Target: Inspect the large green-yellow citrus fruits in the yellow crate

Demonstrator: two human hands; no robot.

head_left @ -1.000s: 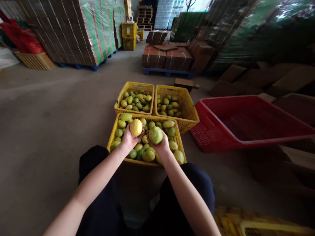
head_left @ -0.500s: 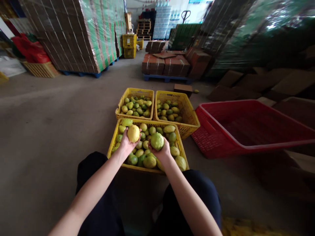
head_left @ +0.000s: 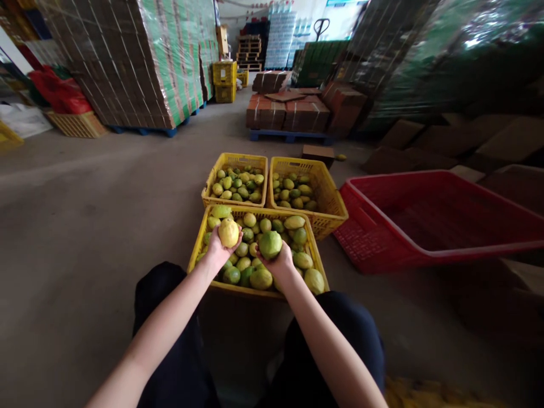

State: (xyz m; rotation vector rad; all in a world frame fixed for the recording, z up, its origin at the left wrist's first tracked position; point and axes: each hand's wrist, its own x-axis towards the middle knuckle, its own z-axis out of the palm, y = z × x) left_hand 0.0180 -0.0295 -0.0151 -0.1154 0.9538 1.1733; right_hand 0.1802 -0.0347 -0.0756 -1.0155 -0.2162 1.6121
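My left hand is curled under a yellow lemon, which rests in the palm and fingers. In my right hand sits a green lemon, its skin uneven. Both hands are raised over the near yellow crate, a short gap between them. Several green and yellow lemons lie loose inside that crate. My hands and the two held fruits hide part of its contents.
Behind stand two more yellow crates of similar fruit. A large red crate is at the right, with flattened cardboard beyond it. Farther back, bundled cardboard lies on a blue pallet, and a wrapped stack rises at left.
The green lemon has turned in my right hand, its bumpy end now less visible. The yellow lemon has shifted slightly left and turned a little. The view has shifted slightly.
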